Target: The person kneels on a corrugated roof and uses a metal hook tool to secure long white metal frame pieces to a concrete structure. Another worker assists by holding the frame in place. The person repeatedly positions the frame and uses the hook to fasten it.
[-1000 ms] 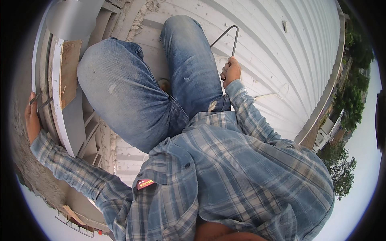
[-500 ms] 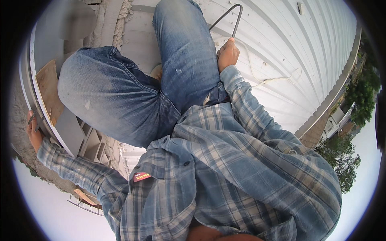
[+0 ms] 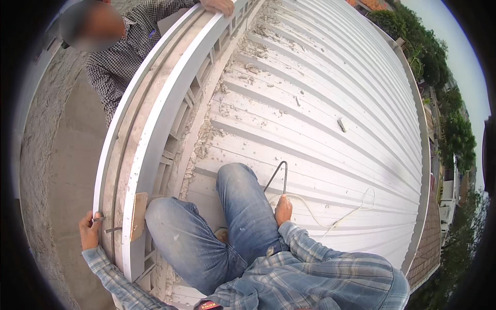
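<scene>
My right hand [image 3: 283, 210] is closed round one end of a dark metal rod [image 3: 283, 173], bent into a narrow V that points upward beside my knee. At the left, my left hand [image 3: 90, 231] is at the outer edge of a long white-edged wall frame [image 3: 170, 77]. Its fingers are closed on a short dark metal bar [image 3: 98, 219]. A second metal piece [image 3: 113, 229] crosses the channel towards a small wooden board [image 3: 138, 216], which rests against the frame's inner side near my left knee. Part of the left fingers is hidden by the edge.
Ribbed white metal roofing [image 3: 320, 103] spreads ahead and right, with mortar crumbs [image 3: 253, 67] along the wall. A pale cord [image 3: 330, 226] lies right of my hand. A co-worker in a checked shirt [image 3: 139, 26] stands beyond the frame, one hand [image 3: 217, 6] on it.
My view has swung up and ahead, bringing the co-worker and more of the frame and roof into sight. My right hand still holds the bent rod; my left stays at the frame's outer edge.
</scene>
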`<state>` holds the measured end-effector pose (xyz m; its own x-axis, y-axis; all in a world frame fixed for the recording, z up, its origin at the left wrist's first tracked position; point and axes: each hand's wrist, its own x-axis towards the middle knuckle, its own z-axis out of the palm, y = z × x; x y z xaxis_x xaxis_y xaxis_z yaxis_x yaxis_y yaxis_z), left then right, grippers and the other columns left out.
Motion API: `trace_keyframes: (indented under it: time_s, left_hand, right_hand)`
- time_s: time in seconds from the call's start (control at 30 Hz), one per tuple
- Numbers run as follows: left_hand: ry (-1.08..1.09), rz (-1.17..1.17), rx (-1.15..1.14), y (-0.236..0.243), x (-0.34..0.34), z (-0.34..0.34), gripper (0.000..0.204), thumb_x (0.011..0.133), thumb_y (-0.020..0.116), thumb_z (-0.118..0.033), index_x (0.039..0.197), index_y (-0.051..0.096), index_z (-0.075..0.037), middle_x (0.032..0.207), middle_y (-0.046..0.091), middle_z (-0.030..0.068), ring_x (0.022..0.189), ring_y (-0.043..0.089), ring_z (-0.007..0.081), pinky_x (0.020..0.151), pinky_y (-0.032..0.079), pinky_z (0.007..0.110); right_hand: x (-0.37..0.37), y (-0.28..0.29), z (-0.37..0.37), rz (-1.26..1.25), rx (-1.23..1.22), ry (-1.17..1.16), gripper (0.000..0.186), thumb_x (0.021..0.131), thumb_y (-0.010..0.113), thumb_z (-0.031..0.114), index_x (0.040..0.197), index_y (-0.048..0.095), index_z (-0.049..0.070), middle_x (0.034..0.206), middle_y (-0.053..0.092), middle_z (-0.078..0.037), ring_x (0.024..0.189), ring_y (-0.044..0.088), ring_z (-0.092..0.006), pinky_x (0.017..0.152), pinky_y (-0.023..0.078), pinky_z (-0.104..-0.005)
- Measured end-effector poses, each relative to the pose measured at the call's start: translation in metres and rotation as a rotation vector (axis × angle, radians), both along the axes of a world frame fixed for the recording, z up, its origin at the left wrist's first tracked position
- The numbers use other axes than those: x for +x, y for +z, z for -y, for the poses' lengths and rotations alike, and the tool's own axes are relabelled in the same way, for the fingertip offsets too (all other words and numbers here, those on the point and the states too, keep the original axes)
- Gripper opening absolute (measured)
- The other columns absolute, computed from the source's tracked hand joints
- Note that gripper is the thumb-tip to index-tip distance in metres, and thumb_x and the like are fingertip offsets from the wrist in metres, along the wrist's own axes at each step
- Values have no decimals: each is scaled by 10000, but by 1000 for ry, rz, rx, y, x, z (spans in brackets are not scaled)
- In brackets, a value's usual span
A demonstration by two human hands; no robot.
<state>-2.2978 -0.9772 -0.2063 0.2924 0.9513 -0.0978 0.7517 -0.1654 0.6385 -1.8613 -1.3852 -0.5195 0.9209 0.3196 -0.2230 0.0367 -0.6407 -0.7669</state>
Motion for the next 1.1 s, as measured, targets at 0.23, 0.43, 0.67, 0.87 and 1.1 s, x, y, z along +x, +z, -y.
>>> trace_keyframes:
  time_s: [0.23, 0.43, 0.67, 0.87, 1.1]
  left_hand:
    - [-97, 125, -27, -21, 34, 3, 241, 878, 673, -215, 835, 688, 21, 694, 590, -46, 646, 502, 57, 601, 394, 249]
    - [-70, 79, 60, -18, 26, 9, 287, 842, 712, -240, 921, 690, 35, 740, 612, -19, 672, 530, 75, 613, 416, 254]
    - [153, -273, 11, -15, 21, -6, 608, 846, 713, -451, 1203, 624, 32, 1012, 627, 160, 1010, 580, 259, 903, 446, 379]
    - [71, -110, -103, 1, -35, -13, 565, 870, 688, -413, 1185, 629, 52, 1043, 653, 112, 1000, 591, 223, 925, 431, 334]
    - [28, -115, -88, -16, -35, -20, 511, 893, 686, -347, 1211, 625, 49, 1011, 669, 93, 934, 599, 176, 848, 450, 305]
  right_hand:
    - [-2, -34, 7, 159, -58, -42, 515, 1006, 336, 354, 796, 599, -37, 813, 609, -272, 826, 554, -456, 757, 391, -543]
    - [4, -5, -8, 54, -89, 25, 449, 1011, 344, 311, 926, 628, -27, 941, 628, -280, 930, 552, -475, 820, 410, -547]
    - [2, 32, -15, -107, -115, 22, 495, 1022, 327, 327, 788, 574, -33, 837, 609, -277, 840, 533, -478, 757, 368, -556]
    - [7, 31, -23, -165, 10, 37, 546, 1022, 338, 348, 761, 590, -61, 767, 596, -299, 755, 553, -473, 714, 390, -539]
    - [8, 49, -18, -140, -103, -5, 553, 1016, 323, 374, 854, 644, -46, 887, 629, -306, 886, 584, -475, 803, 426, -532]
